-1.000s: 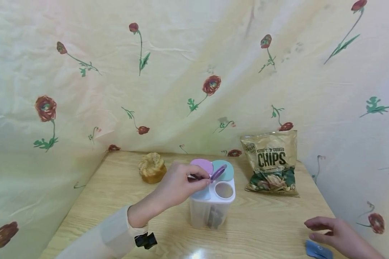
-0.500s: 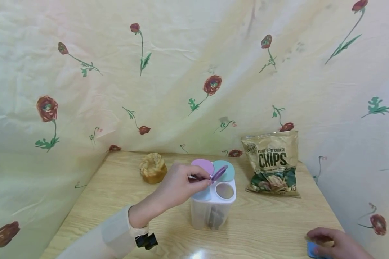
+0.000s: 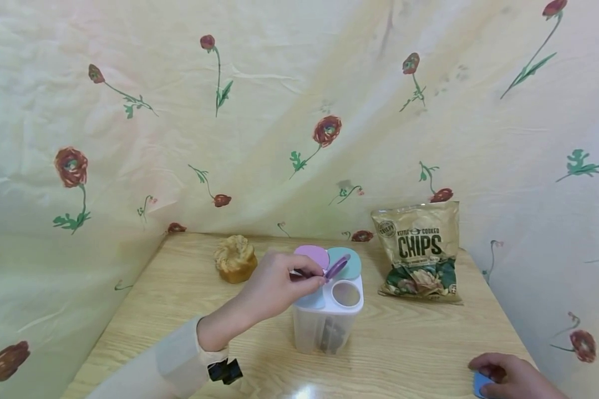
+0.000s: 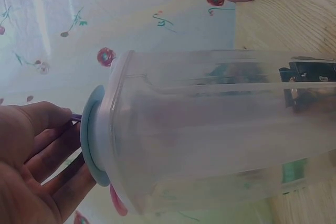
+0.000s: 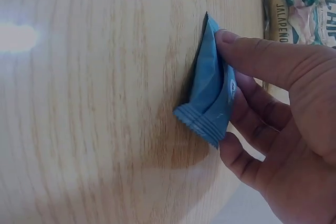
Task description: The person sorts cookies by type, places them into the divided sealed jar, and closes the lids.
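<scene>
A clear plastic container (image 3: pixel 309 330) with a white top stands mid-table; its top has a pink lid (image 3: pixel 313 255), a green lid (image 3: pixel 350 264), a blue lid (image 3: pixel 313 300) and one uncovered round opening (image 3: pixel 346 294). Over it, my left hand (image 3: pixel 274 282) pinches a purple lid (image 3: pixel 336 267) between thumb and forefinger. Dark packets (image 4: pixel 311 80) show through the container's wall. At the right front of the table, my right hand (image 3: pixel 510 377) pinches a small blue packet (image 5: pixel 210 87) with a crimped edge, its thumb on one side and fingers on the other.
A beige bag of chips (image 3: pixel 420 252) stands upright behind and right of the container. A ring-shaped bread or cake (image 3: pixel 235 259) sits at the back left. Flowered cloth (image 3: pixel 259 111) surrounds the wooden table (image 3: pixel 409 343) on the back and sides.
My right hand has come down onto the blue packet and closed its thumb and fingers on it. The left hand and the purple lid have stayed in place.
</scene>
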The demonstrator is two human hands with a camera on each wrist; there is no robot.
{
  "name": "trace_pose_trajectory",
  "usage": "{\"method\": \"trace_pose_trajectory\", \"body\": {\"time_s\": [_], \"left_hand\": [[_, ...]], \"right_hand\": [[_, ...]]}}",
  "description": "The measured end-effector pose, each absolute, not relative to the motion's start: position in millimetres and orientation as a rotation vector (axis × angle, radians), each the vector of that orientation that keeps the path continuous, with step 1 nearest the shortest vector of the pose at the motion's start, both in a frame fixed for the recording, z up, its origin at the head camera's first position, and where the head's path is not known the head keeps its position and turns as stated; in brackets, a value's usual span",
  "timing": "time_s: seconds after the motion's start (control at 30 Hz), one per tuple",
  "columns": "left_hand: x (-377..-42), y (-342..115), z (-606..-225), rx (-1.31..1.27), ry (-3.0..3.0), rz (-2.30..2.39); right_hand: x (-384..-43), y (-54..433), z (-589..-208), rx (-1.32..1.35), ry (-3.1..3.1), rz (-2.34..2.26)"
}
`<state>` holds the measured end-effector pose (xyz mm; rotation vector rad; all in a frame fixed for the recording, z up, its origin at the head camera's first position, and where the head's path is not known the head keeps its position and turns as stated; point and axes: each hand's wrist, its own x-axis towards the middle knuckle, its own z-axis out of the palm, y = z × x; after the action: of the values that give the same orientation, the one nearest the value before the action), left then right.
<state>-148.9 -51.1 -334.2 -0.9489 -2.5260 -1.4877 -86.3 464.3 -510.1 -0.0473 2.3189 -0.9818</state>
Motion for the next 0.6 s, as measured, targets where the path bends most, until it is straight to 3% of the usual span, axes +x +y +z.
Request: {"method": "trace_pose_trajectory", "body": {"time_s": [0.3, 0.6], "left_hand": [[-148, -51, -334, -0.953, -2.521, -1.492], [-148, -51, -333, -0.965, -2.505, -1.488]], "right_hand": [[-84, 463, -511, -0.001, 2.441, -0.833], [-86, 461, -500, -0.136, 2.525, -0.843]]}}
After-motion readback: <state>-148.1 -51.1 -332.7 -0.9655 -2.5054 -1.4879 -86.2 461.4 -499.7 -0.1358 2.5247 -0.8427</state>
